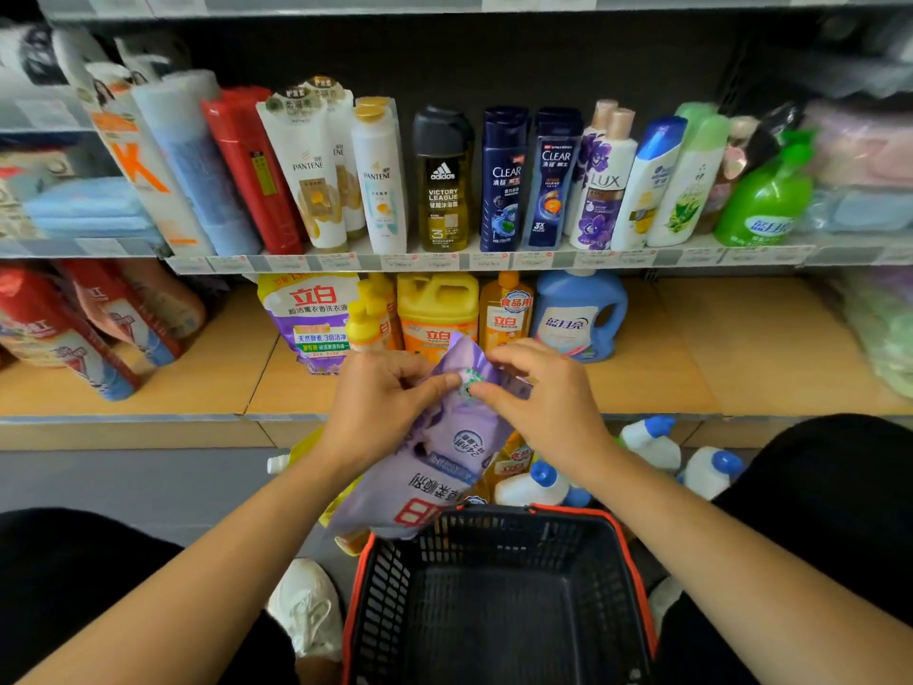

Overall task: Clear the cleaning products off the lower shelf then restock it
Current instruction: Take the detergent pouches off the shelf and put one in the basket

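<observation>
Holding: lilac pouch (444,452) between both your hands, above the far rim of the basket (385,585), in front of the lower shelf (691,348). Your left hand (380,407) grips its left edge. Your right hand (543,393) pinches the upper end, fingertips meeting at a small round white-green spot.
Writing: reads upside down to you; red characters at the low end.
Long axis: low end over the basket, far end raised toward the shelf, leaning right.
Behind: second pouch (311,318) and yellow jug (437,309), both 立白; blue jug (578,313), 蓝月亮.
Above: Pantene (309,175), adidas (442,180), Clear (504,180), Lux (600,190).
</observation>
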{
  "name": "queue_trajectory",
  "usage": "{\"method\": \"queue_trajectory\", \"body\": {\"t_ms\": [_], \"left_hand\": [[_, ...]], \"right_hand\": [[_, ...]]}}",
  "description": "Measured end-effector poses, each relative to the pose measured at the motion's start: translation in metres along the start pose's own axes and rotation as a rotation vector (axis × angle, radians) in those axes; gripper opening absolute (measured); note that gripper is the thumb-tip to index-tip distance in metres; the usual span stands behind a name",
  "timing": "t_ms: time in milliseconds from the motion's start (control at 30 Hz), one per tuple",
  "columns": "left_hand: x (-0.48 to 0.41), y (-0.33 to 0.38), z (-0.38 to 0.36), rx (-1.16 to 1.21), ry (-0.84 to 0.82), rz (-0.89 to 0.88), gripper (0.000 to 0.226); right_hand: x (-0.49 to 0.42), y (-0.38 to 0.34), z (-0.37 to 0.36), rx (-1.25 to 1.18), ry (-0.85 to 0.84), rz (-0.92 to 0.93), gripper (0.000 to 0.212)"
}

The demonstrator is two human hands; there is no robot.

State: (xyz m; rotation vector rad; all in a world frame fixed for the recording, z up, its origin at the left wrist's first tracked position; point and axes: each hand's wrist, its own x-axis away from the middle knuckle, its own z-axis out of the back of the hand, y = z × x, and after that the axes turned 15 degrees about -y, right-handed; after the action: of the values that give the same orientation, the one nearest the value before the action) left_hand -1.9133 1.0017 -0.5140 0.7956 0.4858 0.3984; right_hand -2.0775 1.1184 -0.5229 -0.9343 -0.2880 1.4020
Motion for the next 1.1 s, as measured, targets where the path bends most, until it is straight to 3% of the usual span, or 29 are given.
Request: {"method": "queue_trajectory", "body": {"t_ms": [233,367,467,567,700,867,967,1100], "left_hand": [[-0.012,0.006,-0.003,0.006,0.014,-0.064,0.056],[-0.030,0.008,-0.003,0.117,0.007,-0.073,0.037],[-0.035,0.002,-0.002,0.227,-0.111,-0.031,0.013],[-0.032,-0.012,-0.004,0.249,-0.304,0.076,0.032],[-0.025,-0.023,-0.006,0.200,-0.453,0.162,0.036],[-0.018,-0.033,0.004,0.188,-0.417,0.205,0.022],[-0.011,-0.036,0.005,0.352,-0.328,0.257,0.016],[-0.003,-0.037,-0.002,0.362,-0.142,0.254,0.018]], "right_hand": [[-0.015,-0.001,0.024,-0.003,0.009,0.017,0.011],[-0.023,-0.006,0.039,-0.010,0.040,0.034,0.019],[-0.025,-0.005,0.047,0.002,0.107,0.031,0.024],[-0.024,-0.002,0.059,-0.022,0.161,0.038,0.024],[-0.020,0.002,0.078,-0.087,0.259,-0.009,0.021],[-0.016,0.012,0.097,-0.219,0.399,-0.097,0.013],[-0.015,0.017,0.099,-0.280,0.442,-0.116,0.015],[-0.020,0.024,0.094,-0.293,0.437,-0.126,0.021]]}}
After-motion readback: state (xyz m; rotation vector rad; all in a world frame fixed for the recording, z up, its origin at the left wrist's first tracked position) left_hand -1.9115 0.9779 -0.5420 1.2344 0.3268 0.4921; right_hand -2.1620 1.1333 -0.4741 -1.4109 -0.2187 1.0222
